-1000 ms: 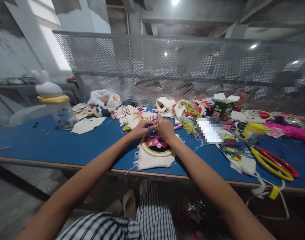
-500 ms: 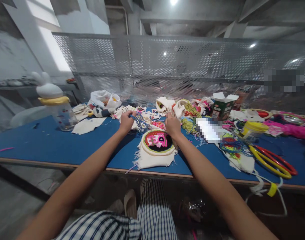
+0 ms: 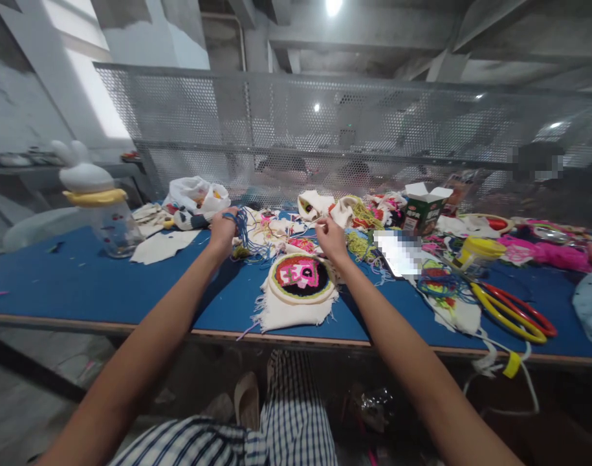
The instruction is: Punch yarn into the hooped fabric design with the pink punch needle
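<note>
My left hand (image 3: 222, 233) is closed around a tangle of blue yarn (image 3: 250, 234), whose loose loops hang down on its right side. To its right, my right hand (image 3: 331, 239) pinches a thin pale strand of yarn (image 3: 300, 232) between thumb and fingers; the strand trails leftward over the heap. Below and between the hands lies a round embroidery hoop (image 3: 303, 278) with a pink, black and orange tufted design. Frayed cream cloth (image 3: 296, 316) spreads from under it toward the table edge.
Scraps and yarn pile along the back of the blue table (image 3: 164, 291). At left stands a rabbit-lidded jar (image 3: 112, 223). On the right are a green box (image 3: 424, 210), a phone (image 3: 400, 254), a yellow-lidded tub (image 3: 477, 255) and red-and-yellow-handled scissors (image 3: 509, 314). A mesh screen (image 3: 189, 129) rises behind.
My left hand has moved left and slightly up with the blue yarn, away from my right hand. My right hand stays above the hoop. The view has shifted slightly.
</note>
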The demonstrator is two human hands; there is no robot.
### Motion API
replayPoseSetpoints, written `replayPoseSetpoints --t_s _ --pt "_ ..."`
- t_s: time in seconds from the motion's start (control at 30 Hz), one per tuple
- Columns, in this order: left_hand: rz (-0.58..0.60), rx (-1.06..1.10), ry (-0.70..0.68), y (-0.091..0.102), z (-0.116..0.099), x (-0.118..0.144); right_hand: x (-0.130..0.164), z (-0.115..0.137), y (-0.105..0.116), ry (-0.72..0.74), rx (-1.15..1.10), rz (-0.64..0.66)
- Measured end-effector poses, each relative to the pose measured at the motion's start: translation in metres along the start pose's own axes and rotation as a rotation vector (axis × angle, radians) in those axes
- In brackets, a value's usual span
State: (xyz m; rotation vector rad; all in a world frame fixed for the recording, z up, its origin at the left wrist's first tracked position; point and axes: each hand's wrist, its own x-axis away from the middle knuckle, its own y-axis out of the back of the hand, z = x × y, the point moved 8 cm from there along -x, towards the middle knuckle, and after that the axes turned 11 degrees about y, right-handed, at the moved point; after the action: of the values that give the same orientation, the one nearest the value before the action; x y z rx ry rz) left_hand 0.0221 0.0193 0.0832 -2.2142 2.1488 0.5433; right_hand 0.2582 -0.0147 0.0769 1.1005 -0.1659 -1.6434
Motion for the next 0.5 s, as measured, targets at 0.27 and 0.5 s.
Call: replayPoseSetpoints --t_s 0.27,0.5 --pt "0.331 0.217 -0.040 -0.080 -0.111 0.019 0.017 0.049 -0.032 0.251 -0.551 0.360" --pt "0.257 0.344 -0.201 -0.054 -0.185 0.014 0.022 0.027 -0.040 0.130 -0.774 0.540"
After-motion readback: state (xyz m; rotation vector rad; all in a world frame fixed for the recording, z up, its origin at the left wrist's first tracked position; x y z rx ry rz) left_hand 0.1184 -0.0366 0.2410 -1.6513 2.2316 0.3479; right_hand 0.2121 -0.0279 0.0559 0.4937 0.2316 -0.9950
